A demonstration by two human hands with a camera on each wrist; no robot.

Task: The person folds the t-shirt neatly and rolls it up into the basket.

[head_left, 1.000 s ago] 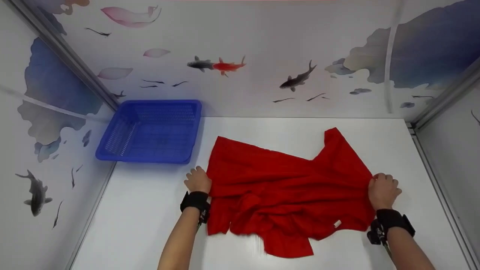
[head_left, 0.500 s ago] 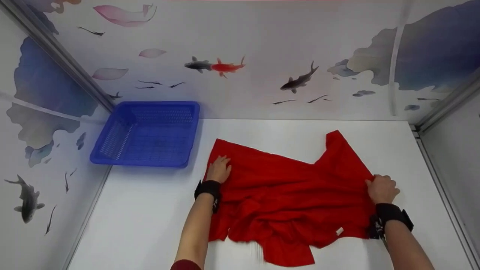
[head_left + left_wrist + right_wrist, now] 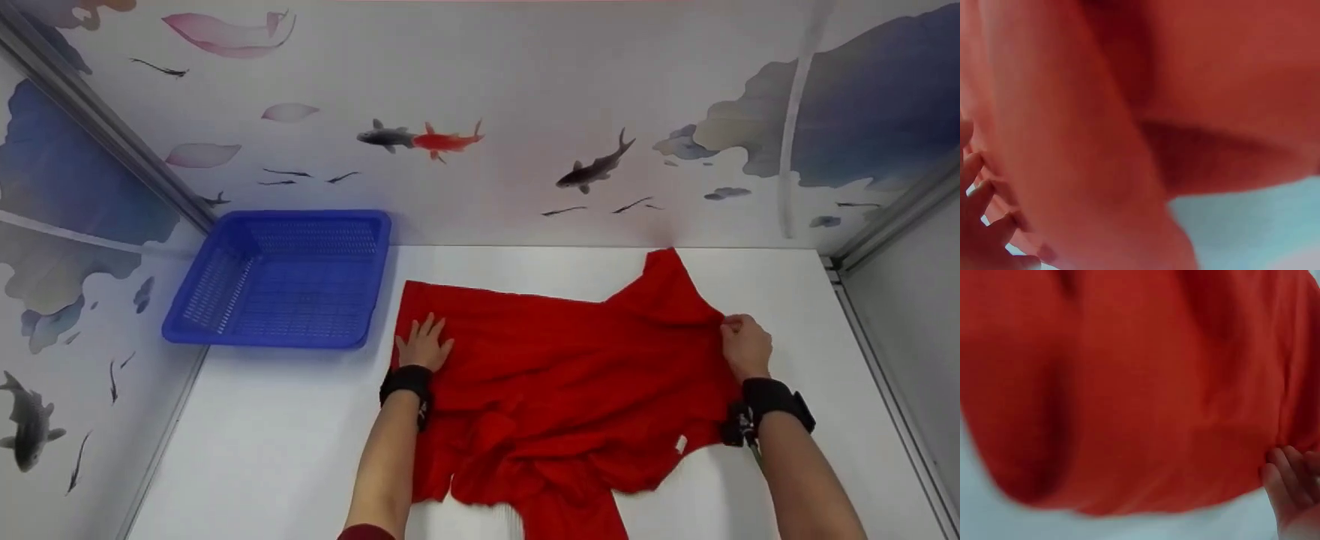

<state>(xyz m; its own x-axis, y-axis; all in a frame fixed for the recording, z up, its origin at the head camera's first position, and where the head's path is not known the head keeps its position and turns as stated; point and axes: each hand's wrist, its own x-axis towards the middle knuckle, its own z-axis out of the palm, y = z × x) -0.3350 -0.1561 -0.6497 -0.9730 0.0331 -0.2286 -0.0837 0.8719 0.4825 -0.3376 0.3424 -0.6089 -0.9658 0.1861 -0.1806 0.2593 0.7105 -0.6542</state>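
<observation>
A red T-shirt (image 3: 540, 360) lies spread sideways on the white table, one sleeve pointing to the back right and folds bunched along its near side. My left hand (image 3: 424, 344) rests on its left end with the fingers spread flat; in the left wrist view those fingers (image 3: 979, 197) lie over the cloth. At the right edge, my right hand (image 3: 748, 346) pinches the shirt near the shoulder. Its curled fingers (image 3: 1289, 475) gather the cloth in the right wrist view. A small white label (image 3: 681, 445) shows near the front right of the shirt.
A blue plastic basket (image 3: 360, 330) stands at the back left of the white table (image 3: 277, 450), against the walls. Printed panels with fish close off the back and left, and another wall stands on the right.
My left hand has let go of the shirt's left edge and moved onto the cloth, fingers spread. My right hand has moved the shoulder edge back and slightly left, shifting the sleeve.
</observation>
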